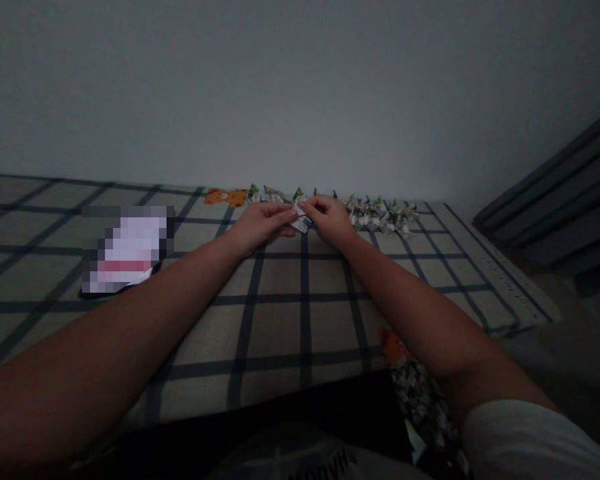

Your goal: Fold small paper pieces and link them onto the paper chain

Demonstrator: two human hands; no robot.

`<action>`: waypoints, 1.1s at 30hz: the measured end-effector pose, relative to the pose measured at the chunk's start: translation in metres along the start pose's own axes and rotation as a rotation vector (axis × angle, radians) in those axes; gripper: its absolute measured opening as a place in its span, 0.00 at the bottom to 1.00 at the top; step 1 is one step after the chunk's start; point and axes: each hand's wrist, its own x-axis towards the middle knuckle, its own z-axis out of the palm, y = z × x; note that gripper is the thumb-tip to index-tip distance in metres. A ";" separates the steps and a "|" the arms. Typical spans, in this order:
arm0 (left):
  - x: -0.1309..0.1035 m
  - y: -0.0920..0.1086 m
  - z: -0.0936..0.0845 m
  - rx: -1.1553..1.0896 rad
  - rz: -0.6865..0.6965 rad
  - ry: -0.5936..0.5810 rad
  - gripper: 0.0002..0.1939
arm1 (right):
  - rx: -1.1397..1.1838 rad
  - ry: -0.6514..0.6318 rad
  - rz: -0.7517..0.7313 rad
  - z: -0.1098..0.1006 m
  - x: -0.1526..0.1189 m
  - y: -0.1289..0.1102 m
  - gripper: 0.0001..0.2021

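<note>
I see a small, whitish scrap of paper [302, 225] with dark print, pinched between my left hand [263, 225] and right hand [335, 217] above the checked cloth [280, 293]; fingers hide part of it; its folds and lettering are too dim to make out.

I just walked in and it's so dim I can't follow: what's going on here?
A person's left hand and right hand together hold a small paper-like piece above a checked cloth. Many folded-looking pieces lie along the cloth's far side, near the wall. A bright, pixelated object lies to the left. Another cluster of pieces shows close to the body, by the right arm.
</note>
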 end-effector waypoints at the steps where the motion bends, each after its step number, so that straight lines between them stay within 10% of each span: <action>1: 0.000 0.000 0.000 0.009 0.003 -0.014 0.23 | 0.002 0.006 0.009 0.000 0.000 0.000 0.27; 33: 0.004 -0.001 -0.003 0.045 -0.002 0.179 0.10 | 0.193 -0.092 0.169 0.002 0.002 0.001 0.20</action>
